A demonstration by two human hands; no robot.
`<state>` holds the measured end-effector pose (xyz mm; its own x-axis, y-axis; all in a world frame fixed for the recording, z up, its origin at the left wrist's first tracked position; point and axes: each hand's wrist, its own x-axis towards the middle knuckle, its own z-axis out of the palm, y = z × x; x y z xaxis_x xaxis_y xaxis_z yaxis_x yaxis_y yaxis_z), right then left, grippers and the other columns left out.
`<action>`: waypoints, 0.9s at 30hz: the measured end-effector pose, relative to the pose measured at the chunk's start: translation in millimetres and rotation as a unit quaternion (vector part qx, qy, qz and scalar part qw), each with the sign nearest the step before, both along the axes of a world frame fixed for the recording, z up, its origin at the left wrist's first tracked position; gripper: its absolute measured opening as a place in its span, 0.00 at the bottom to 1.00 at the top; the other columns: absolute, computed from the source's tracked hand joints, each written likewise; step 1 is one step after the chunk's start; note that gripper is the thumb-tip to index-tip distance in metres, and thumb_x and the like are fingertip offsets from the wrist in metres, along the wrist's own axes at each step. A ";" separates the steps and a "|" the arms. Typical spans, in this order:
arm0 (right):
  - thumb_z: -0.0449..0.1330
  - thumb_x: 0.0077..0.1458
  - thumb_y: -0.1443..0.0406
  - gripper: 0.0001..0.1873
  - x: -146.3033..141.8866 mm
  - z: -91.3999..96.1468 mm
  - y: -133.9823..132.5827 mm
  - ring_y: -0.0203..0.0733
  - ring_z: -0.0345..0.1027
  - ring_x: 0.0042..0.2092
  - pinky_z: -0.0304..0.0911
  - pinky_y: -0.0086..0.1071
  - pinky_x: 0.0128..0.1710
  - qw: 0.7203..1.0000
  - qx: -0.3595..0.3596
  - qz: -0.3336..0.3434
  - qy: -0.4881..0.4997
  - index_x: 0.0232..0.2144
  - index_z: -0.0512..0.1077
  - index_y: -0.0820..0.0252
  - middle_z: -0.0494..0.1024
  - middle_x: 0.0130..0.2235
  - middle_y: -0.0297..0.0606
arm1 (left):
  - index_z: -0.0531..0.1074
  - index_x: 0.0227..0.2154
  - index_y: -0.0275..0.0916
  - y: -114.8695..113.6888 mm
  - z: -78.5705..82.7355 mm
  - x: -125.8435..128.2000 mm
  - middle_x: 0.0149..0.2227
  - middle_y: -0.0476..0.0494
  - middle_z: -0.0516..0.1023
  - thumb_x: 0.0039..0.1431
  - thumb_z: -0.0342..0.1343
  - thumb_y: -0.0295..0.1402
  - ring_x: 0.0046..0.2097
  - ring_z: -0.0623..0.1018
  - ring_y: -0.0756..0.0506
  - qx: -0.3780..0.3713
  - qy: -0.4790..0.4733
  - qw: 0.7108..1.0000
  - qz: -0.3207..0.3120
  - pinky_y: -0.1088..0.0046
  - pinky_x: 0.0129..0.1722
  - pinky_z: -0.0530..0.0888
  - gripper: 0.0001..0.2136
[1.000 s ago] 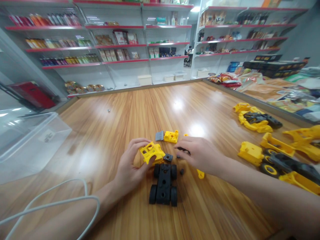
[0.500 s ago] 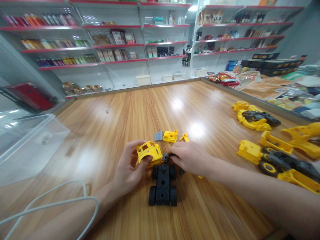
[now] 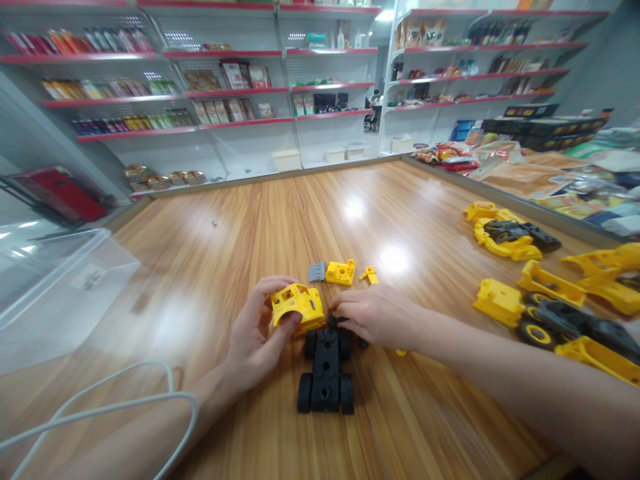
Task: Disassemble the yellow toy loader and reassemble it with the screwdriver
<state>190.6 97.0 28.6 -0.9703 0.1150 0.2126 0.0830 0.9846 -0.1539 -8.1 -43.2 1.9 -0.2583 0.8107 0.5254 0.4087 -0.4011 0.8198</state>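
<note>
Beyond black chassis [image 3: 326, 381] | clamping yellow cab [image 3: 306, 308] in left hand [image 3: 259, 337] | pinching half-hidden dark piece [image 3: 331, 322] in right hand [image 3: 369, 315] | risking drop from loose pinch

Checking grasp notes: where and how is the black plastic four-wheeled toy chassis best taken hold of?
Probably by both long sides of the black chassis, between its near and far wheels, coming from above and the near side. It is narrow there and stands on its wheels; the left hand, holding the yellow plastic cab, and the right hand crowd its far end.
</note>
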 end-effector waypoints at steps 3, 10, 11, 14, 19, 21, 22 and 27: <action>0.58 0.59 0.64 0.07 -0.3 0.7 1.7 0.41 0.74 0.37 0.65 0.31 0.34 1.000 0.018 0.002 -0.021 0.36 0.75 0.62 0.79 0.38 0.40 | 0.65 0.50 0.40 -1.9 -0.2 0.9 0.50 0.38 0.70 0.58 0.58 0.28 0.49 0.74 0.42 -0.014 -0.006 1.000 -0.013 0.67 0.47 0.72 0.17; 0.59 0.58 0.67 0.08 0.2 -0.8 8.3 0.42 0.74 0.40 0.63 0.32 0.41 0.991 -0.083 -0.075 0.076 0.41 0.75 0.59 0.80 0.39 0.38 | 0.63 0.47 0.42 -0.8 -4.7 -0.3 0.50 0.39 0.70 0.58 0.57 0.25 0.51 0.73 0.43 0.009 -0.017 0.999 -0.043 0.68 0.48 0.72 0.15; 0.59 0.58 0.67 0.08 0.3 -1.0 8.8 0.41 0.74 0.41 0.63 0.32 0.42 0.986 -0.108 -0.084 0.090 0.40 0.75 0.59 0.80 0.39 0.38 | 0.63 0.46 0.42 -0.5 -4.6 -0.3 0.50 0.39 0.70 0.58 0.57 0.25 0.51 0.73 0.43 0.008 -0.016 0.999 -0.046 0.67 0.48 0.72 0.15; 0.60 0.57 0.66 0.07 0.3 1.0 7.4 0.39 0.74 0.38 0.63 0.31 0.40 0.966 -0.191 -0.112 0.129 0.37 0.77 0.58 0.80 0.37 0.36 | 0.64 0.46 0.41 -0.6 -3.7 -0.6 0.50 0.37 0.71 0.57 0.57 0.25 0.51 0.73 0.42 0.011 -0.003 0.999 -0.052 0.66 0.48 0.71 0.15; 0.61 0.57 0.65 0.06 0.3 13.4 -3.5 0.35 0.71 0.33 0.63 0.27 0.33 0.907 -0.350 -0.138 0.191 0.36 0.76 0.60 0.79 0.33 0.33 | 0.65 0.49 0.38 -3.9 -3.8 -2.4 0.49 0.34 0.73 0.56 0.58 0.27 0.49 0.75 0.39 -0.009 0.031 0.996 -0.084 0.64 0.47 0.73 0.18; 0.60 0.58 0.64 0.06 0.9 17.7 -9.9 0.34 0.71 0.33 0.63 0.27 0.32 0.886 -0.390 -0.121 0.219 0.36 0.75 0.60 0.79 0.34 0.33 | 0.66 0.50 0.37 -5.1 -4.1 -2.9 0.50 0.32 0.73 0.55 0.58 0.28 0.50 0.75 0.37 -0.019 0.042 0.994 -0.099 0.60 0.48 0.73 0.19; 0.60 0.58 0.64 0.06 1.2 19.2 -13.4 0.34 0.71 0.34 0.64 0.27 0.33 0.879 -0.401 -0.111 0.235 0.37 0.75 0.60 0.79 0.34 0.34 | 0.66 0.51 0.36 -5.5 -4.2 -3.1 0.50 0.31 0.73 0.55 0.58 0.28 0.51 0.75 0.36 -0.022 0.047 0.993 -0.104 0.59 0.49 0.73 0.19; 0.62 0.57 0.68 0.06 3.2 20.6 -29.2 0.34 0.72 0.36 0.66 0.28 0.37 0.881 -0.379 -0.036 0.280 0.38 0.74 0.60 0.79 0.36 0.35 | 0.65 0.52 0.38 -5.7 -5.0 -2.4 0.51 0.32 0.74 0.56 0.58 0.27 0.51 0.76 0.36 -0.007 0.044 0.994 -0.102 0.59 0.50 0.73 0.20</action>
<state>193.8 67.8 49.2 -0.7222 0.4865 0.4917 -0.1575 0.5766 -0.8017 -10.6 -48.9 -3.1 -0.0411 0.8493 0.5264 0.3896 -0.4715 0.7911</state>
